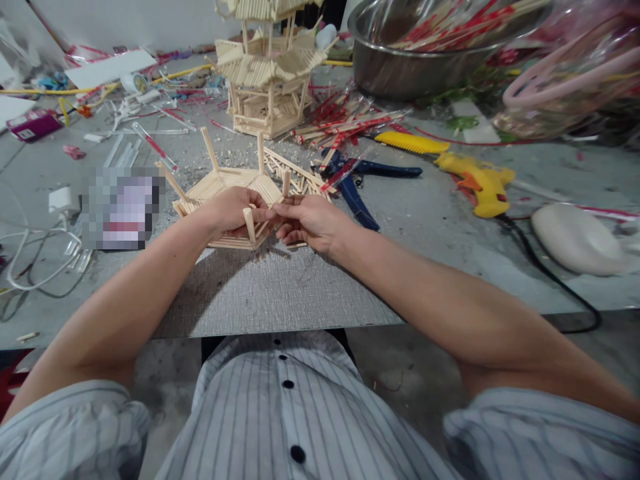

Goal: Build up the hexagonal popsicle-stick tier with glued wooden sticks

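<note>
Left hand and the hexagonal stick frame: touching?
Touching. The head view shows the left hand curled over the near edge of the hexagonal stick frame, gripping its sticks with no gap visible.

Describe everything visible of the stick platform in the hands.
The platform is a flat hexagonal deck of pale wooden sticks laid side by side, with a layered stick rim. Short posts stand up from its corners, some leaning outward. It sits on the grey table. The left hand and right hand grip its near edge at a front post.
</note>
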`<move>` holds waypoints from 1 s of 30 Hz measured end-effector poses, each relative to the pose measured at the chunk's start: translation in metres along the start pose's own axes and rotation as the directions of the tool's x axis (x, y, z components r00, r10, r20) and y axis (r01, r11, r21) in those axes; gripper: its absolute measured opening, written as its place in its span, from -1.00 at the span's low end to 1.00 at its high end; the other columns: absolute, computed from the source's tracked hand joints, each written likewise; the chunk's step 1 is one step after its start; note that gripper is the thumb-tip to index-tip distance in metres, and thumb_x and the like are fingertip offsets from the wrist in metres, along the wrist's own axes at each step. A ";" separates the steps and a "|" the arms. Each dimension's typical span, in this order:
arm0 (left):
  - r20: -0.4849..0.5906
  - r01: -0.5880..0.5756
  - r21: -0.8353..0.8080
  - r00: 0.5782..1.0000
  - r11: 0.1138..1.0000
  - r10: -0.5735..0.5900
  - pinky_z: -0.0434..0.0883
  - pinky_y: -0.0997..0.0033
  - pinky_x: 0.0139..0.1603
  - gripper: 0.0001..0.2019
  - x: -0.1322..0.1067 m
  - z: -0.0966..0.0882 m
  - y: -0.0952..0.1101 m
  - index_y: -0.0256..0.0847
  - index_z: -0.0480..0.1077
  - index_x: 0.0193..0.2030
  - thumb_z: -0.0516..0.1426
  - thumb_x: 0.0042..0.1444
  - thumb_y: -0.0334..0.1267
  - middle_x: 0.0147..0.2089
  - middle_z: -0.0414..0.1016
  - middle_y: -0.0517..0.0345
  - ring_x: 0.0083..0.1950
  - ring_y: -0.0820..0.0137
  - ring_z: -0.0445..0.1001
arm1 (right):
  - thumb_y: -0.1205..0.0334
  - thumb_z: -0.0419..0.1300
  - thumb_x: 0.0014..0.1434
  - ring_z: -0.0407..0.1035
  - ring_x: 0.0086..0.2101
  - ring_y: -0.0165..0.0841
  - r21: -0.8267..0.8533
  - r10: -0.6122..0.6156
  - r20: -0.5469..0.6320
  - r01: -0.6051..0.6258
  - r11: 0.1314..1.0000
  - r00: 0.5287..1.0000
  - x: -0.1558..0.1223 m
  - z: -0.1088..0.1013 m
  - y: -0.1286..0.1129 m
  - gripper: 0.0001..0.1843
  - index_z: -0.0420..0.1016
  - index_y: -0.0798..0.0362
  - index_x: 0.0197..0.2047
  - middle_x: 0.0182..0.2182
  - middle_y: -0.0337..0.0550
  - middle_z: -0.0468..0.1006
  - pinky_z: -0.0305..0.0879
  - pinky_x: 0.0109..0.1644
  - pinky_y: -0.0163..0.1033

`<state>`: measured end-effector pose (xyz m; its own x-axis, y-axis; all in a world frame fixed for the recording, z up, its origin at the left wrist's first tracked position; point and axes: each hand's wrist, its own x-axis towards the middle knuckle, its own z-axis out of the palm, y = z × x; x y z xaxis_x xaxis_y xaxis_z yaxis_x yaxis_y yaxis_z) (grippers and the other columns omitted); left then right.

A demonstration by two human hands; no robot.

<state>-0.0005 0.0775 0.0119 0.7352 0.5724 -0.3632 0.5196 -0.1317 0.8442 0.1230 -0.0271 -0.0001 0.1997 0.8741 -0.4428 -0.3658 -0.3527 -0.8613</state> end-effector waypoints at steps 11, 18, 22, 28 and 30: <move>0.063 -0.093 -0.101 0.993 0.991 0.099 0.06 0.57 -0.65 -0.86 -0.003 -0.001 -0.006 -0.24 0.38 -0.51 0.25 -0.09 -0.29 -0.58 0.44 0.17 -0.69 0.61 0.23 | 0.41 0.15 0.19 0.25 -0.76 -0.57 -0.019 -0.175 -0.013 0.174 0.984 0.985 0.000 0.002 0.007 -0.81 0.31 0.11 -0.46 -0.68 -0.37 0.42 0.14 -0.72 -0.47; 0.016 -0.168 -0.041 0.985 0.985 0.169 0.09 0.57 -0.64 -0.90 -0.007 -0.001 0.000 -0.25 0.41 -0.51 0.20 -0.03 -0.32 -0.57 0.43 0.22 -0.66 0.63 0.20 | 0.42 0.11 0.20 0.23 -0.74 -0.57 -0.228 -0.247 0.006 0.242 0.943 0.969 -0.007 0.000 -0.003 -0.82 0.31 0.10 -0.45 -0.62 -0.33 0.45 0.14 -0.67 -0.42; -0.163 -0.299 -0.043 0.944 0.953 0.288 0.14 0.57 -0.57 -0.89 -0.011 0.001 0.007 -0.28 0.37 -0.50 0.17 0.00 -0.34 -0.52 0.47 0.18 -0.61 0.63 0.21 | 0.28 0.17 0.17 0.32 -0.60 -0.51 -0.629 -0.520 -0.037 0.385 0.675 0.853 -0.013 -0.020 -0.018 -0.93 0.43 0.08 -0.35 -0.50 -0.24 0.52 0.26 -0.48 -0.37; -0.391 -0.419 0.026 0.832 0.908 0.395 0.24 0.54 -0.50 -0.89 -0.007 0.000 0.002 -0.27 0.34 -0.46 0.15 0.02 -0.30 -0.50 0.47 0.16 -0.52 0.56 0.31 | 0.27 0.09 0.17 0.44 -0.23 -0.26 -0.978 -0.745 -0.139 0.029 0.208 0.652 -0.005 -0.078 -0.045 -0.78 0.53 0.05 -0.18 -0.23 -0.07 0.58 0.27 -0.12 -0.19; -0.385 -0.407 0.000 0.843 0.914 0.375 0.24 0.54 -0.52 -0.90 -0.003 0.001 -0.003 -0.26 0.32 -0.47 0.14 0.01 -0.32 -0.52 0.45 0.18 -0.56 0.57 0.29 | 0.31 0.10 0.13 0.44 -0.20 -0.21 -0.984 -0.709 -0.167 -0.075 0.160 0.685 0.001 -0.097 -0.049 -0.76 0.54 0.04 -0.16 -0.21 -0.05 0.58 0.27 -0.13 -0.16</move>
<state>-0.0037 0.0755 0.0102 0.6471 0.7449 0.1625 0.1760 -0.3533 0.9188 0.2292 -0.0410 0.0176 0.5484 0.7930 0.2655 0.8213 -0.4509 -0.3495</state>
